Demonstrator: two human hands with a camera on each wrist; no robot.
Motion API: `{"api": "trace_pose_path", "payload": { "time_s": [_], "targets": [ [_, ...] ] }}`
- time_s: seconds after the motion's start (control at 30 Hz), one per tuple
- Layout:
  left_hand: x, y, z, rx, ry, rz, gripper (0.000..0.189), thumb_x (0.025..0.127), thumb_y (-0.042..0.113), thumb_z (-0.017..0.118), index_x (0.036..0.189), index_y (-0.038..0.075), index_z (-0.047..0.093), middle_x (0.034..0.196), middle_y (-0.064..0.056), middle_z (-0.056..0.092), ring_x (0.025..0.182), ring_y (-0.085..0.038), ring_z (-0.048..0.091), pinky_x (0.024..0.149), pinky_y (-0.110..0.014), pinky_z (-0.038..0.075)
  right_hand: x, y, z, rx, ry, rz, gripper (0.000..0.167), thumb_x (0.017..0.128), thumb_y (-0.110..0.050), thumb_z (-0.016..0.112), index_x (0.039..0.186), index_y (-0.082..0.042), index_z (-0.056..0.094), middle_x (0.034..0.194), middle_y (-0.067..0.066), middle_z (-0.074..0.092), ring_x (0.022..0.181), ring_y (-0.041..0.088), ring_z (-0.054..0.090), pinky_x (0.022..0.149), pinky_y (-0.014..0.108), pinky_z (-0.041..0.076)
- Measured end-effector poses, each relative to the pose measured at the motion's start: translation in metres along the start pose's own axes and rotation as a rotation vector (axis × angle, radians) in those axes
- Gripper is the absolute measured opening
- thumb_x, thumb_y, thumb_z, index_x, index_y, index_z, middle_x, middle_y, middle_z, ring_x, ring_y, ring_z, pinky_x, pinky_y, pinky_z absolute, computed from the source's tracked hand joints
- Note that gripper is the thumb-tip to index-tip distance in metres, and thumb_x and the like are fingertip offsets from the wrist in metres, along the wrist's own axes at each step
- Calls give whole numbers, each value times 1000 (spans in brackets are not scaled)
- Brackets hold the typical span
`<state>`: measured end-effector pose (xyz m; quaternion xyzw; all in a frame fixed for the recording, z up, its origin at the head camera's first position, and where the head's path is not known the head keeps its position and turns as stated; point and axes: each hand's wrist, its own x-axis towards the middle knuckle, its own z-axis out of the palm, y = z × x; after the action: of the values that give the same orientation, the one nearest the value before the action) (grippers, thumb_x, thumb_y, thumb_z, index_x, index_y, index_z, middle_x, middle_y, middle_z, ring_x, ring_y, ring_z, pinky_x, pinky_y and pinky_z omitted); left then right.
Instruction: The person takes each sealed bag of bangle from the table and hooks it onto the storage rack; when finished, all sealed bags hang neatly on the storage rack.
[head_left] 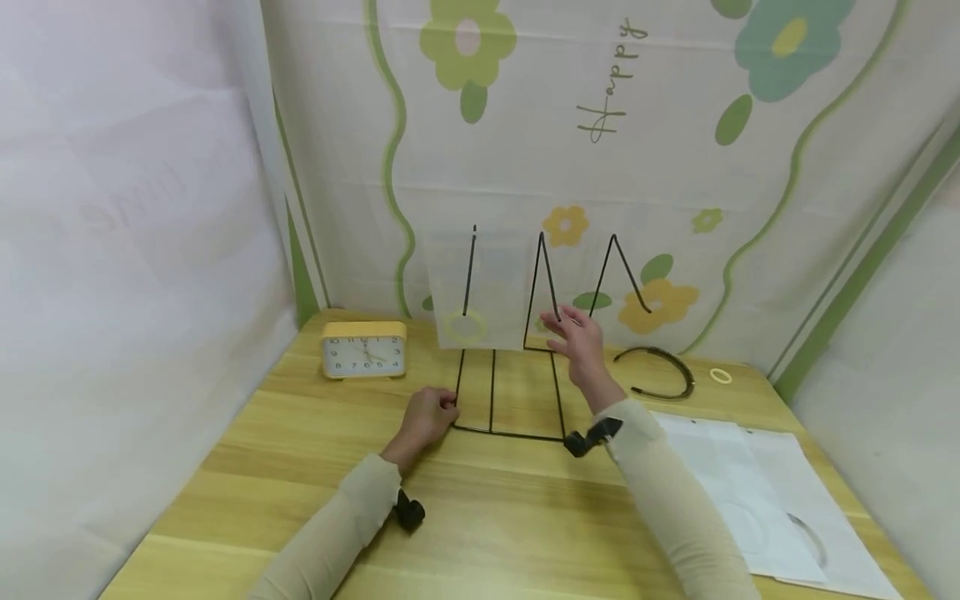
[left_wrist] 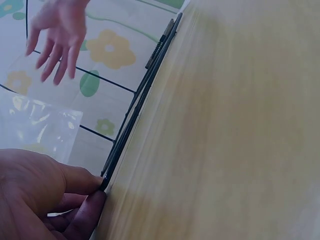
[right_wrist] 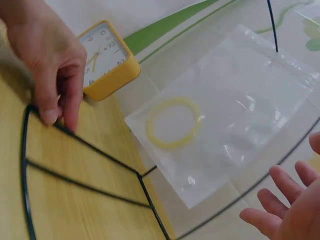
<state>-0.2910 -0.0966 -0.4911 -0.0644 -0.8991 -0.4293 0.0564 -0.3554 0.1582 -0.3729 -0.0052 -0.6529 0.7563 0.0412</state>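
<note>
A black wire display stand with three raised hooks stands on the wooden table. From its left hook hangs a clear zip bag, which holds a yellow ring. My left hand pinches the left bar of the stand's base close to the front corner, thumb against fingers. Beside the middle hook's tip, my right hand is raised with its fingers loosely spread and nothing held. Whether it touches that hook I cannot tell. No bag hangs on the middle or right hook.
A yellow clock stands at the back left. Behind my right arm lie a dark headband and a small cream ring. White packages lie at the right edge. Printed fabric walls enclose the table's back and sides.
</note>
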Motion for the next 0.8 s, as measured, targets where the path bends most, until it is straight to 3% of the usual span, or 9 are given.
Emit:
{"api": "trace_pose_path", "payload": {
  "time_s": [0.17, 0.4, 0.53, 0.8],
  "targets": [
    [1, 2, -1, 6, -18, 18, 29, 83, 3, 72, 112, -2, 71, 92, -9, 72, 72, -11, 60, 67, -28, 53, -26, -1, -43, -92, -43, -50, 40, 96, -33, 62, 123, -4, 58, 117, 9, 69, 115, 25, 62, 84, 34, 55],
    [-1, 3, -4, 8, 4, 19, 28, 84, 3, 71, 111, -3, 71, 89, -8, 72, 71, -12, 61, 68, -29, 52, -53, 2, -86, -164, -95, -100, 35, 97, -31, 61, 119, -5, 59, 111, 3, 71, 103, 13, 67, 83, 30, 55],
    [-1, 4, -3, 9, -6, 16, 28, 84, 3, 72, 111, -3, 71, 91, -9, 73, 72, -12, 61, 68, -30, 53, -69, 4, -110, -165, -87, -114, 31, 97, -27, 62, 119, -5, 59, 107, -1, 72, 102, 14, 68, 82, 27, 55],
    [-1, 1, -2, 1, -16, 14, 29, 85, 3, 70, 114, -2, 71, 89, -6, 71, 71, -11, 58, 67, -28, 51, -96, 14, -151, -183, 7, -112, 28, 95, -26, 65, 115, -7, 62, 102, -3, 74, 96, 9, 69, 79, 23, 55]
  ]
}}
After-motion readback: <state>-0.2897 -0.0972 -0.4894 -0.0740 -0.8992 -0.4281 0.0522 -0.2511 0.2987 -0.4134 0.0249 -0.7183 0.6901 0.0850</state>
